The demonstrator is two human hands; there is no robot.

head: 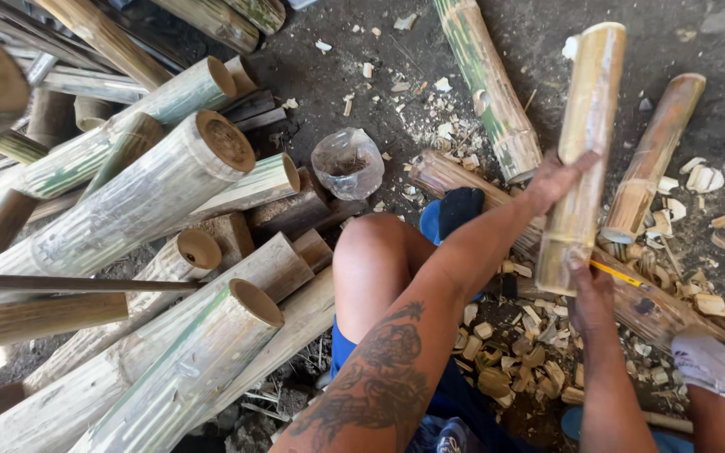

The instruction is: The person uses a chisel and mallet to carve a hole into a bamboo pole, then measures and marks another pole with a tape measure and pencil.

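A short yellowish bamboo piece [582, 143] stands nearly upright in front of me. My left hand [554, 178], on a tattooed arm, grips its side about halfway up. My right hand [591, 294] is closed at the piece's lower end, where a thin yellow tool [616, 273] sticks out of the fist towards the right. The bamboo's bottom rests on another bamboo length [648, 306] lying on the ground. My bare knee [371, 252] is just left of both arms.
A big pile of cut bamboo sections [153, 252] fills the left half. A clear plastic bag [347, 164] lies on the dirt. Two more bamboo lengths [488, 84] [654, 159] flank the held piece. Chips [513, 352] litter the ground around my feet [715, 365].
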